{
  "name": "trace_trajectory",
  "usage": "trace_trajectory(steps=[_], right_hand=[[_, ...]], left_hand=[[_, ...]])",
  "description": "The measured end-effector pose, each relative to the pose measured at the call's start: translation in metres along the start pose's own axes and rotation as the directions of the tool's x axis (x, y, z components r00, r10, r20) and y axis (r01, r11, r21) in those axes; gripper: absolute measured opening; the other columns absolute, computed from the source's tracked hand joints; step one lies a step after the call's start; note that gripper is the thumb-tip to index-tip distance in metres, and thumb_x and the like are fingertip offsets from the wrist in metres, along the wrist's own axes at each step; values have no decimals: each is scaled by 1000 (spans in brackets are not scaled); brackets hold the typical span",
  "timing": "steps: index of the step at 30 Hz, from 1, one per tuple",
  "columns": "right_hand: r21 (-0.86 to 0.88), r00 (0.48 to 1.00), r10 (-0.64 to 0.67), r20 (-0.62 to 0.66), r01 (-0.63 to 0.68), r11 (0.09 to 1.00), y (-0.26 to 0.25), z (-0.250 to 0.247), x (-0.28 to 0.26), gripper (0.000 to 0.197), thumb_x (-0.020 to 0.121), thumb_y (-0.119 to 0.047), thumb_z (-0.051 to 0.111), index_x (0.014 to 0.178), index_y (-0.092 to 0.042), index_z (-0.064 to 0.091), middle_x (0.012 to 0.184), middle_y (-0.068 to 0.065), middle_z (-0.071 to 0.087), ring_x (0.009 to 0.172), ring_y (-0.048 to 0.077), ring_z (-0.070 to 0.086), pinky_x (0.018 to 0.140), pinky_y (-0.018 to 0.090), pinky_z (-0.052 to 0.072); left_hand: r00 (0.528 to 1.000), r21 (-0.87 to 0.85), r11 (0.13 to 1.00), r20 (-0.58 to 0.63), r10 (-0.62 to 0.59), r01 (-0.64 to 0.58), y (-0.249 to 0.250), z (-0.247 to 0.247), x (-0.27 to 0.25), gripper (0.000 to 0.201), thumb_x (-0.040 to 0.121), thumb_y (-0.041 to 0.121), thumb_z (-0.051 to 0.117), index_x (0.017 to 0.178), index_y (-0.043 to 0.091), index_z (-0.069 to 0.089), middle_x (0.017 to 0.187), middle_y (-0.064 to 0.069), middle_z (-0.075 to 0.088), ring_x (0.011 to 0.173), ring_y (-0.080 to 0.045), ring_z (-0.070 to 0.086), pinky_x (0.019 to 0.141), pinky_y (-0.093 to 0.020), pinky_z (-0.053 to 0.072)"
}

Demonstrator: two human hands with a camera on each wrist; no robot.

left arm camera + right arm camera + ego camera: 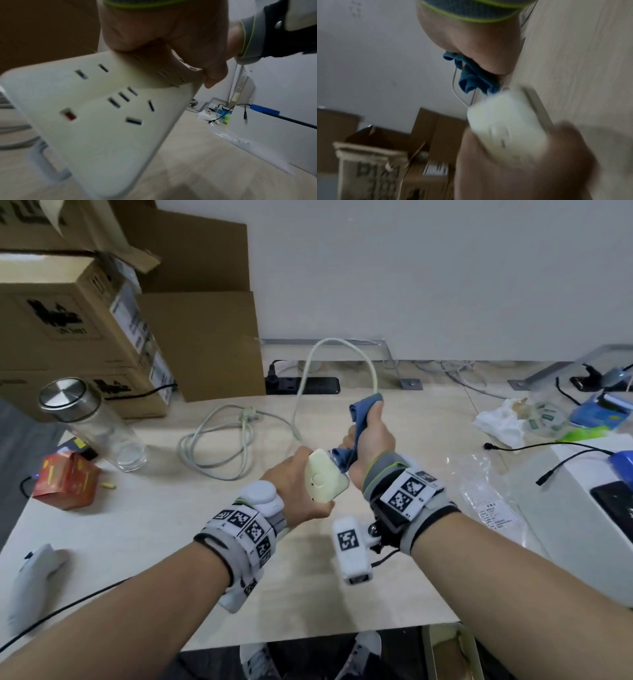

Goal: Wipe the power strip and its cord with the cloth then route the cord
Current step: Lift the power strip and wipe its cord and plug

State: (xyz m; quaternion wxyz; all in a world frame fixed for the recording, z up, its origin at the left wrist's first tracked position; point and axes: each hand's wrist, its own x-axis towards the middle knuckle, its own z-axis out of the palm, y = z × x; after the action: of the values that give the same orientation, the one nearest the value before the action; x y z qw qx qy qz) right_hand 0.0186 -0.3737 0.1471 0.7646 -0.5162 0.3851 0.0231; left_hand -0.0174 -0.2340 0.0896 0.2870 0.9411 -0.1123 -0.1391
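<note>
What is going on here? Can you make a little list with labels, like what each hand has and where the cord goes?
left hand: left hand holds the power strip up off the table
right hand: right hand grips the blue cloth wrapped round the cord
cord: arches up from the cloth, then drops to loose loops on the table
strip face: sockets and a red switch, seen in the left wrist view
nearby: glass bottle, cardboard boxes

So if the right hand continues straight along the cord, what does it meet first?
Probably nothing solid soon: the right hand, gripping the cloth around the cord, would follow the cord's raised loop toward the wall; depth is unclear.
</note>
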Motion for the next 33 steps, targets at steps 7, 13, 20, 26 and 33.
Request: trace_trajectory(steps=[7,13,20,26,33], right_hand=[[-158,997,-43,-67,32,987,-18,1,-2,38,93,-39,46,67,-12,42,57,3,32,44,17,25,42,23,26],[-200,997,-69,-41,59,978,-38,8,-5,32,92,-37,44,69,-16,36,56,0,21,39,13,14,36,12,23],[-251,994,-102,-50,86,964,-47,7,-8,33,87,-34,46,61,-17,32,55,1,22,36,12,16,44,21,27],[-247,985,-158,-67,137,959,-65,3,-2,36,90,-36,44,62,-14,36,56,3,27,24,10,21,37,17,32],[-245,993,-107,56,117,963,-43,5,-2,45,85,-54,59,67,-17,40,54,-2,22,39,14,19,41,18,31]], left_hand=[[996,202,977,-49,79,-68,-2,8,-7,77,55,57,73,115,27,35,103,5,56,83,-24,57,69,-37,52],[985,379,909,66,158,-171,-27,-1,-18,74,59,54,68,118,23,37,102,0,59,84,-25,57,66,-32,47],[945,569,789,324,42,-230,-62,11,-37,78,66,54,67,125,18,32,110,-5,56,92,-27,57,70,-33,42],[883,602,761,462,-86,-241,-88,26,-39,82,66,53,73,127,22,28,116,-6,53,100,-27,57,78,-34,44],[872,453,884,474,-126,-119,-107,20,-36,70,63,60,67,114,27,33,108,4,52,90,-17,55,71,-29,41]])
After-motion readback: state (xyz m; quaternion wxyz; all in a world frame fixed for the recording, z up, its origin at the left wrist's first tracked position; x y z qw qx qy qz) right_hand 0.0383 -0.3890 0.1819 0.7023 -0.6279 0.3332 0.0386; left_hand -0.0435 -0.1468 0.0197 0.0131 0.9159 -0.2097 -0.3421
